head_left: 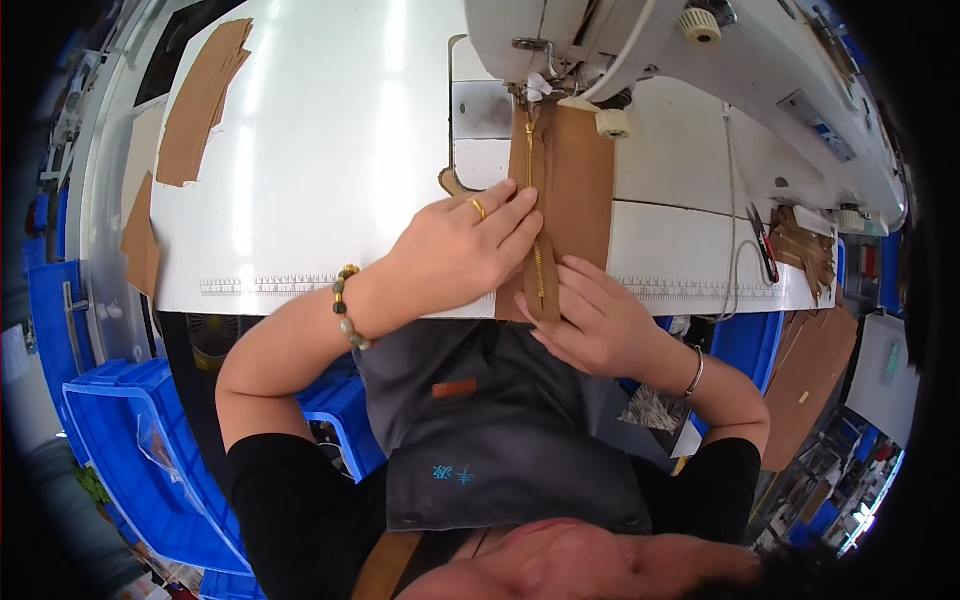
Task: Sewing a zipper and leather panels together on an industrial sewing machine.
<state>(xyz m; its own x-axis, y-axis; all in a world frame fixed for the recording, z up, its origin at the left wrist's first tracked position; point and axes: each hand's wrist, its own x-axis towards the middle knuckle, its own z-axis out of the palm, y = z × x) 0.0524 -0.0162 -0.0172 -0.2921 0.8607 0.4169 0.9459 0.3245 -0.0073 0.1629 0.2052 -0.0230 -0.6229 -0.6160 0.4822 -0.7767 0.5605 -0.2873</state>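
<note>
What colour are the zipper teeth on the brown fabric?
Gold, on the zipper in brown fabric; head view.

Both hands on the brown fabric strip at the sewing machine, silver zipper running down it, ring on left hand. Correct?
Not quite: the zipper is gold-coloured, not silver, as the head view shows. The rest holds: the left hand presses flat on the brown fabric strip, its ring visible, the right hand pinches the strip's near end, and the strip runs up under the sewing machine.
</note>
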